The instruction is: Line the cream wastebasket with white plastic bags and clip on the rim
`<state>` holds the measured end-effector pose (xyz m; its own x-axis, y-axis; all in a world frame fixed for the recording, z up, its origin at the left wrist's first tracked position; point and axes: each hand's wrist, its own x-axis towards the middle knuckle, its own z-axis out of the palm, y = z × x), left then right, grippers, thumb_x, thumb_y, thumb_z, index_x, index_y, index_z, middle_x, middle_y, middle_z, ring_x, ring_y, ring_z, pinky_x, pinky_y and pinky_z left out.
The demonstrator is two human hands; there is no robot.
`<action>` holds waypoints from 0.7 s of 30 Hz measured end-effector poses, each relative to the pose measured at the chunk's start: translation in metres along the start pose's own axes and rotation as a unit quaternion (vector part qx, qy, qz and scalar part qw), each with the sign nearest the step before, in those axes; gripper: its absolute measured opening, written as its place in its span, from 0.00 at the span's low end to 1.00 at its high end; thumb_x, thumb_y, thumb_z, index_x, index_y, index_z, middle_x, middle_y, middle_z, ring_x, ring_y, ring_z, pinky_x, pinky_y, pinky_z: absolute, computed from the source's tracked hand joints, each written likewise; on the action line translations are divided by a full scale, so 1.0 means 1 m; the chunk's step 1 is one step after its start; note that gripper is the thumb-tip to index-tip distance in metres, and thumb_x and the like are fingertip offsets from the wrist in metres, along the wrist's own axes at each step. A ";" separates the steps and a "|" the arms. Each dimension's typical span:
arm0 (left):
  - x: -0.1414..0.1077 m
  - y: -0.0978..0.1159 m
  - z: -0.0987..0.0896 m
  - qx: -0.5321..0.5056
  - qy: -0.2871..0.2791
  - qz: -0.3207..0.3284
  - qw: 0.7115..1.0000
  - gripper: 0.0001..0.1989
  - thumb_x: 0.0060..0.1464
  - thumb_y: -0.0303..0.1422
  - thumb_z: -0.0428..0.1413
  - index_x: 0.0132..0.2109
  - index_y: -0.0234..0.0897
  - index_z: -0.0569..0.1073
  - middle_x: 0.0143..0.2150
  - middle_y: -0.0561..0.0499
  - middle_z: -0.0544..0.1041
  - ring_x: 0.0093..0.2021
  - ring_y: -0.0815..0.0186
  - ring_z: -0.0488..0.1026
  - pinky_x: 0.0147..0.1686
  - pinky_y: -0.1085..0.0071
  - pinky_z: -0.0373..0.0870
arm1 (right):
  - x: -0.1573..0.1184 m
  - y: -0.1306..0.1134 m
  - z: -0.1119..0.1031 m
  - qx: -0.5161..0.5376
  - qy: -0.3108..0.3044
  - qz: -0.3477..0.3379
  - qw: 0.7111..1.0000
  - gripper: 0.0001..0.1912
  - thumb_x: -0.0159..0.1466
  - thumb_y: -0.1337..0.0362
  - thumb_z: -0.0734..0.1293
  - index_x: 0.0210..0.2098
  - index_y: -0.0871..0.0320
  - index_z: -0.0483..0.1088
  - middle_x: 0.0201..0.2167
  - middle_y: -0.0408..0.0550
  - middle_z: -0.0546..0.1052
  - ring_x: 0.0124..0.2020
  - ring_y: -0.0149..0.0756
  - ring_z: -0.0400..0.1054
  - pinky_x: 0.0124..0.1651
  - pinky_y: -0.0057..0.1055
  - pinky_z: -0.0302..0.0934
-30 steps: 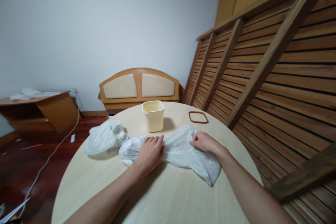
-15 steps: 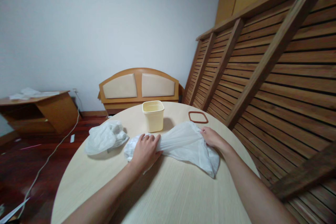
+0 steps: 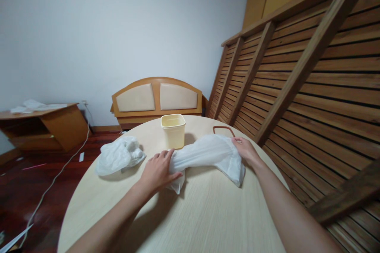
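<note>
A white, thin plastic bag point(image 3: 204, 153) stretches across the table between my two hands. My left hand point(image 3: 158, 169) grips its gathered left end, fingers on the far side and thumb on the near side. At the other end my right hand point(image 3: 246, 151) pinches the bag's upper right edge; some fingertips are hidden. Behind the bag stands an upright, pale yellow square tub point(image 3: 174, 136) with its top uncovered. A reddish-brown rounded-square ring point(image 3: 223, 127) lies behind the right end of the bag, its near side covered. To the left sits another crumpled white plastic bag point(image 3: 120, 156).
Everything here rests on a round, light wooden table point(image 3: 213, 213). Slatted wooden panels point(image 3: 297, 87) lean close along the right. Beyond the table is a padded headboard point(image 3: 157, 97). A low cabinet point(image 3: 59, 126) and a cable point(image 3: 55, 184) are on the left.
The bag has shifted to the right, with its left end pulled in and its right end now over part of the ring. My right hand moved slightly right; my left hand's fingers spread differently.
</note>
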<state>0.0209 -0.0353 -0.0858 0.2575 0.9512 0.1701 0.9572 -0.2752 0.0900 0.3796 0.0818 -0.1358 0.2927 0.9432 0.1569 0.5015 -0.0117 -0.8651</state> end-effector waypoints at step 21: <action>0.017 -0.076 0.011 -0.287 -0.042 -0.075 0.954 0.34 0.45 0.35 0.58 0.59 0.33 0.60 0.45 0.42 0.78 0.34 0.61 0.77 0.32 0.69 0.71 | -0.005 -0.005 0.006 0.043 0.008 -0.088 0.995 0.22 0.62 0.60 0.65 0.55 0.57 0.69 0.54 0.54 0.75 0.50 0.41 0.72 0.50 0.36 0.68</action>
<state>-0.0462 0.0036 -0.1005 0.1556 0.9872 0.0357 0.7597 -0.1426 0.6345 0.3707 0.0790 -0.1346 0.2197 0.9227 0.3169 0.4742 0.1829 -0.8612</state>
